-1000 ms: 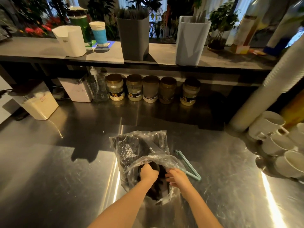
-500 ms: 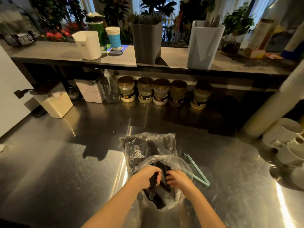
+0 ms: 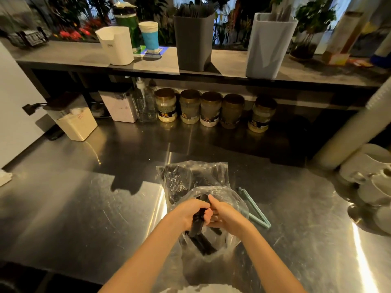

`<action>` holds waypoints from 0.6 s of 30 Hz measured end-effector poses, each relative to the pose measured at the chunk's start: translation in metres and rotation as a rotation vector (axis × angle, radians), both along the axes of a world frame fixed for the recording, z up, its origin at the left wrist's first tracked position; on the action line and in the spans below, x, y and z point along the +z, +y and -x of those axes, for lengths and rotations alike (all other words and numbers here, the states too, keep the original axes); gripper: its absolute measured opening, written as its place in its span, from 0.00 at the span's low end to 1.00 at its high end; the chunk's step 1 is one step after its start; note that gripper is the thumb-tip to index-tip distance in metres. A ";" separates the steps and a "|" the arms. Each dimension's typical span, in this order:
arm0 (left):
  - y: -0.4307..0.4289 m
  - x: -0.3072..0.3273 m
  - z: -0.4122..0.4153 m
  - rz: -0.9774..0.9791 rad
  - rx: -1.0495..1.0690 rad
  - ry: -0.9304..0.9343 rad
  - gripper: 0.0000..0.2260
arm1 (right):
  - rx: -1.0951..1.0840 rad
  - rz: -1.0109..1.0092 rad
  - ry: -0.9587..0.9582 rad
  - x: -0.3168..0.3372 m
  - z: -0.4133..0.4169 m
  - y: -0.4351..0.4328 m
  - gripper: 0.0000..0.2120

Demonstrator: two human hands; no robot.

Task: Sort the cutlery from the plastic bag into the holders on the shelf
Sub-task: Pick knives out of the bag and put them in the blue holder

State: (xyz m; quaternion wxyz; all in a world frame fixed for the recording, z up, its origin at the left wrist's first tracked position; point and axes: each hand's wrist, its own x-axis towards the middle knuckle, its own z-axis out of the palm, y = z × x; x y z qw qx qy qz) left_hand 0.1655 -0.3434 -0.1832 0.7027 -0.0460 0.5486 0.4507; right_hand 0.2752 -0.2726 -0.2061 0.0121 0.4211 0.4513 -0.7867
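My left hand (image 3: 191,211) grips black cutlery (image 3: 195,226) inside the plastic bag (image 3: 190,178); my right hand (image 3: 224,214), beside it, seems loosely curled.

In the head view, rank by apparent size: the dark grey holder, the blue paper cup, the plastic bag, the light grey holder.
1. plastic bag, though it lies nearest the camera
2-3. light grey holder and dark grey holder, too alike to rank
4. blue paper cup

Both hands (image 3: 209,214) grip black cutlery (image 3: 195,226) inside the plastic bag (image 3: 190,176).
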 end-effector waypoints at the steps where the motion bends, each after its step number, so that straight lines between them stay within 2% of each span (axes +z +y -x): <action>1: -0.004 0.005 0.001 0.004 -0.008 -0.004 0.08 | 0.027 -0.001 0.008 0.003 0.000 -0.001 0.23; 4: -0.013 0.016 0.006 0.018 -0.036 -0.013 0.08 | -0.008 0.097 0.050 0.011 0.006 -0.009 0.23; 8: -0.022 0.035 0.008 0.020 -0.109 0.020 0.11 | -0.230 0.493 0.076 0.020 0.020 -0.023 0.16; 14: -0.037 0.064 0.012 0.050 -0.210 0.227 0.12 | -0.203 0.508 0.110 0.054 0.034 -0.041 0.10; 18: -0.048 0.082 0.013 -0.009 -0.234 0.358 0.13 | -0.223 0.500 0.107 0.075 0.038 -0.050 0.13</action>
